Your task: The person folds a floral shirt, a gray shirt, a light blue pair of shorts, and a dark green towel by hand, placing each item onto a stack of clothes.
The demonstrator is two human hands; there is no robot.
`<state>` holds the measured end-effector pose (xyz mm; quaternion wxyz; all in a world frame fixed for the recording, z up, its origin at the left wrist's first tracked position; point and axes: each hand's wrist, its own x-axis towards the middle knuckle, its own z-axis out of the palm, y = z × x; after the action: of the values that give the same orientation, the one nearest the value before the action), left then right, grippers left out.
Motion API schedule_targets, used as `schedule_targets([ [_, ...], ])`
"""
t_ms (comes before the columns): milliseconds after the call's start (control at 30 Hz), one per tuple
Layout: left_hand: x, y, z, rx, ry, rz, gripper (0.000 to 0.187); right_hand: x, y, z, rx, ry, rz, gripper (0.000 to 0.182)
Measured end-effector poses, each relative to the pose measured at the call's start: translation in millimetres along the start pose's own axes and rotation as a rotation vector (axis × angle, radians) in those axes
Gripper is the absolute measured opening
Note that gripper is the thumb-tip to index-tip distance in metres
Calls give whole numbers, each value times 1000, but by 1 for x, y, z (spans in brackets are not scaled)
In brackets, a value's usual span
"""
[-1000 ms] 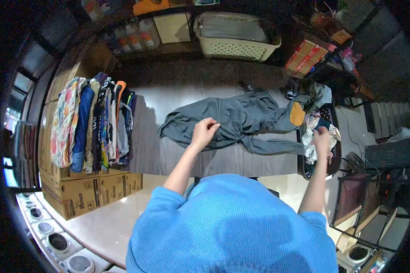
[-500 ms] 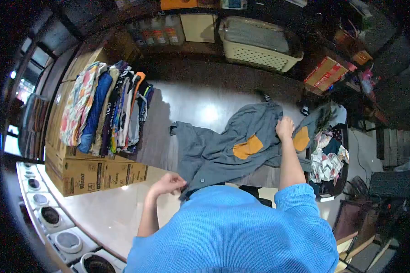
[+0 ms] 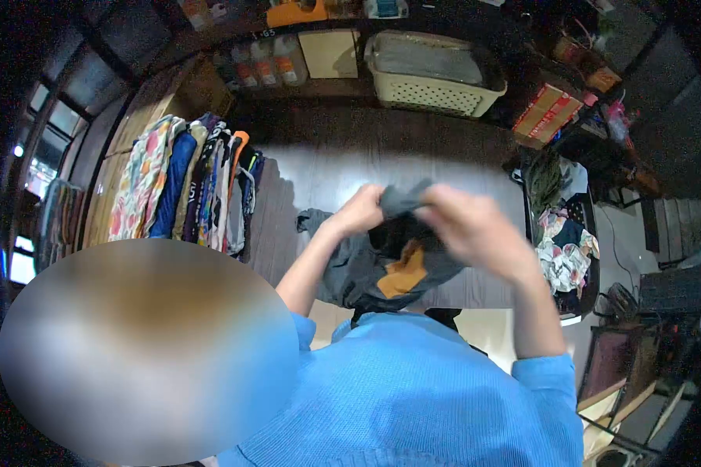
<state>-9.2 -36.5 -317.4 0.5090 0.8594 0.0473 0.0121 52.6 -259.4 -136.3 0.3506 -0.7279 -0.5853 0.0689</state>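
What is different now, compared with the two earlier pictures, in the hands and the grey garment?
The grey garment, spread along the table before, is now bunched, its upper part raised. The left hand has left the near corner, moved away from the body and taken hold; the right hand grips beside it. The row of clothes and pale basket stayed in place.

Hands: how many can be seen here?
2. The left hand grips one side of the raised part of the grey garment; the right hand, blurred, is at its other side. The smeared area at lower left could hide more.
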Motion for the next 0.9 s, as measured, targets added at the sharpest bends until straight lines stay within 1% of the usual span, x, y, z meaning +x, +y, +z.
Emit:
schedule_targets([
  [67,2,27,-15,-128,229,26,20,-18,17,-41,-171,91,104,12],
  [133,-3,51,-39,-37,391,178,22,-37,28,-63,-206,226,188,13],
  [200,-29,97,-63,-203,223,47,24,-47,23,-77,-260,295,227,11],
  [267,-63,145,-79,-239,80,39,27,-54,32,-88,-309,400,134,10],
  [300,-74,155,-81,-88,115,181,30,-52,31,-93,-312,443,70,10],
  [400,-107,177,-91,334,395,315,23,-46,14,-101,-311,521,-78,13],
  [433,-124,193,-93,306,434,156,25,-46,7,-101,-312,507,-112,13],
  [467,-139,195,-95,314,441,93,24,-47,-1,-100,-311,493,-146,13],
  [533,-178,206,-99,282,344,-62,31,-49,-15,-99,-336,470,-252,12],
  [600,-218,199,-97,-1,270,-121,33,-56,-30,-96,-326,439,-309,12],
  [633,-237,198,-89,-139,337,-129,31,-60,-38,-94,-308,419,-317,12],
  [667,-255,202,-82,-147,390,-156,29,-64,-45,-90,-290,401,-326,12],
  [700,-272,207,-75,-157,444,-183,27,-65,-48,-81,-256,426,-395,13],
  [767,-309,211,-62,-195,590,-225,19,-74,-66,-67,-208,364,-454,14],
  [800,-329,214,-56,-186,679,-225,18,-78,-76,-61,-184,333,-489,15],
  [833,-349,219,-51,-131,763,-204,18,-82,-84,-54,-171,320,-555,24],
  [867,-368,227,-47,-73,842,-184,18,-85,-93,-49,-159,279,-599,28],
  [900,-388,240,-40,47,892,-232,18,-88,-102,-46,-150,242,-642,32],
])
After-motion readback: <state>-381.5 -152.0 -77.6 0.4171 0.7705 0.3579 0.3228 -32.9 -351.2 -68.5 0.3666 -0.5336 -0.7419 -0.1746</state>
